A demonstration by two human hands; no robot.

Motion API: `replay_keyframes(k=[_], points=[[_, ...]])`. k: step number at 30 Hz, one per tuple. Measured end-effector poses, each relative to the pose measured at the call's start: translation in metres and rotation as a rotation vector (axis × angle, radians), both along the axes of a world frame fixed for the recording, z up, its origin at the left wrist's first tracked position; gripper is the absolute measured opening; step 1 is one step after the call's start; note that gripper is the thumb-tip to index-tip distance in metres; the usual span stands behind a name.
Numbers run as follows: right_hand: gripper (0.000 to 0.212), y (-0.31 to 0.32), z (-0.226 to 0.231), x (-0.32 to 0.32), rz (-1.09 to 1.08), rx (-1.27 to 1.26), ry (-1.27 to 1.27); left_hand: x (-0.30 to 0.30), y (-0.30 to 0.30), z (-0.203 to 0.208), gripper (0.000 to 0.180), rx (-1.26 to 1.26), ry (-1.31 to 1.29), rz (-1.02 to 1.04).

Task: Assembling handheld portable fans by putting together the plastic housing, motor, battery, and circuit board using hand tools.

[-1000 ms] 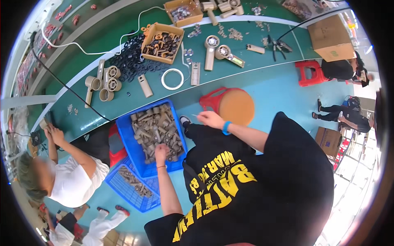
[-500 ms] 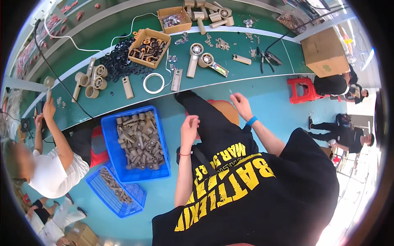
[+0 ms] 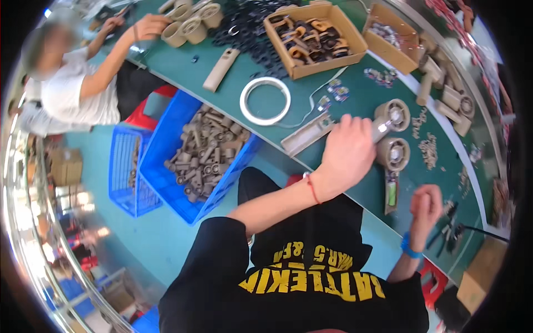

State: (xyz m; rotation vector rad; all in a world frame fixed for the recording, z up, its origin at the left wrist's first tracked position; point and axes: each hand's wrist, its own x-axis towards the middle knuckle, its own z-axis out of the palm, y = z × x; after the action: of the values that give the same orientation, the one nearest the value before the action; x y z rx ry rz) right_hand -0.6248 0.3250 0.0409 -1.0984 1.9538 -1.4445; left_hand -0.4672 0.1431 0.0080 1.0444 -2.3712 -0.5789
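My left hand [image 3: 348, 155] reaches over the table edge, its fingers closed round the handle of a beige handheld fan [image 3: 395, 115]. Below that fan's round head lies a second handheld fan [image 3: 394, 154], its handle open and showing a green part inside. An open handle shell [image 3: 304, 136] lies just left of my left hand. My right hand [image 3: 426, 208] is over the table to the right, fingers curled together; whether they hold something small cannot be made out. Near it lie dark-handled pliers [image 3: 447, 228].
A white ring [image 3: 242, 102], a beige handle piece [image 3: 221, 69] and a carton of black and orange parts [image 3: 322, 69] are on the green table. A blue crate [image 3: 156, 158] of beige parts stands below. At the upper left a co-worker's hand [image 3: 149, 28] touches fan housings [image 3: 193, 30].
My view has turned toward the left part of the table. My left hand has moved from above my lap onto a handheld fan; my right hand has come over the table.
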Motion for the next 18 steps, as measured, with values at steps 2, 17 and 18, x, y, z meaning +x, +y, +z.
replay_keyframes(k=[2,17,18], points=[[0.013,0.003,0.013,-0.005,0.054,-0.142,0.041,0.0,0.0,0.001,0.033,-0.118,0.125,-0.023],[0.026,-0.254,0.068,0.123,0.831,-0.252,0.547,0.208,0.131,0.019,0.038,0.467,0.655,0.335],[0.026,-0.287,0.055,0.146,0.857,-0.18,0.583,0.218,0.145,0.018,0.039,0.526,0.666,0.369]])
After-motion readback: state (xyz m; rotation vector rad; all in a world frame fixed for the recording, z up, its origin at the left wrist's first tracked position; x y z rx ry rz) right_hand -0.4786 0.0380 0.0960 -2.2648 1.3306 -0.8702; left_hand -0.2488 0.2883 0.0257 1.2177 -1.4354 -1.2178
